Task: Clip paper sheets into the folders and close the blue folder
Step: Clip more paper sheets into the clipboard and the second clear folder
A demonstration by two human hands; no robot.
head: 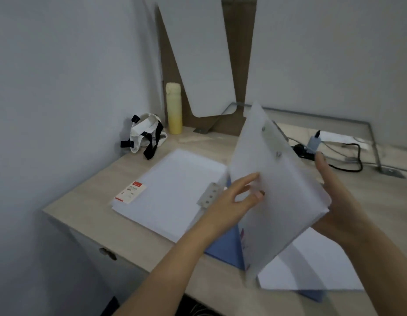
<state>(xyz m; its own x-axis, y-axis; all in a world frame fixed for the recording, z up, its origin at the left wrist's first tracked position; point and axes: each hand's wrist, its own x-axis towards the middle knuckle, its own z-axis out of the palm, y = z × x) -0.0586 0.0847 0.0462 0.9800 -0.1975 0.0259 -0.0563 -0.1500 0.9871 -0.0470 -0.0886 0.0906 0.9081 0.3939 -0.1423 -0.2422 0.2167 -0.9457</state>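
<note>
A translucent white folder (273, 179) stands tilted above the desk, its two rivets facing me. My left hand (234, 201) pinches its near edge with thumb and fingers. My right hand (341, 201) supports it from behind on the right side. Under it lies the blue folder (225, 247), partly hidden, with a white paper sheet (312, 265) lying across its right part. To the left, another white folder (175, 190) lies flat with a red-and-white label and a metal clip (209, 195) at its right edge.
A yellow bottle (174, 108) and a white bag with black straps (146, 134) sit at the desk's back left. A black cable and plug (314, 144) lie at the back right. A white board leans on the wall. The desk's front edge (129, 258) is close.
</note>
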